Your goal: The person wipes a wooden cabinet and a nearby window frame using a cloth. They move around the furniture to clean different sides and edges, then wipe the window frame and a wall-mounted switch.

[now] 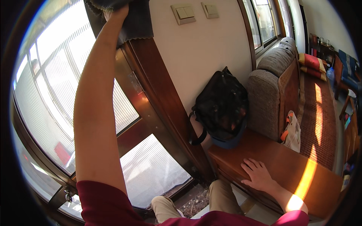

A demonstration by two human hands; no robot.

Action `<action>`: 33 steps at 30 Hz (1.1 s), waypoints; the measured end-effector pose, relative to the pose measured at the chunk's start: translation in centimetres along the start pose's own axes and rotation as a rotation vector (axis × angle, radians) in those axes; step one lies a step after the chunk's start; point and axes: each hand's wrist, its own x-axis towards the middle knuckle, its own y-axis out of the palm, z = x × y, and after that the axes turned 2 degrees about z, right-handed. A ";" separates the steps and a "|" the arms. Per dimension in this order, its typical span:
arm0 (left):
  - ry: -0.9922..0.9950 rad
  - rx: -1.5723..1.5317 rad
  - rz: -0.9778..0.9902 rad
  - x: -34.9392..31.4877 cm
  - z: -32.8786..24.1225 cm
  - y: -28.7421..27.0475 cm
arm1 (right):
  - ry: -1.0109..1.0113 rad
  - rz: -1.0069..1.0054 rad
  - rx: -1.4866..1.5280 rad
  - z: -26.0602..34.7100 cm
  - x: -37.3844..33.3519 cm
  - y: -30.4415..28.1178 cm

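My left arm reaches up to a dark grey cloth [136, 22] with a zigzag-cut edge, at the top of the view against the wooden door frame [156, 71]. My left hand [115, 14] is closed on this cloth, and a fold of it covers most of the fingers. My right hand [259, 175] holds nothing; it rests flat, fingers apart, on top of a brown wooden cabinet [279, 165]. Beyond that hand, a black bag [222, 101] sits on a blue base [228, 140] at the cabinet's wall end.
A metal-framed door with ribbed glass [151, 169] stands at my left. Two light switches [183, 14] are on the wall. Behind the cabinet are a grey sofa [266, 90], a plastic bag [293, 133] and a brown woven mat [322, 124]. Red and gold cushions [312, 63] lie farther back.
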 end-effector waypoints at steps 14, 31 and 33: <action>-0.171 -0.217 0.218 -24.9 -5.0 -0.7 | -0.037 -0.063 0.026 -0.5 -0.3 0.8; -0.011 0.131 0.183 -27.6 2.6 -10.0 | 0.007 -0.008 0.016 0.1 0.1 0.7; 0.069 0.144 0.245 -25.4 3.2 -8.9 | 0.025 0.004 0.014 0.0 0.1 0.7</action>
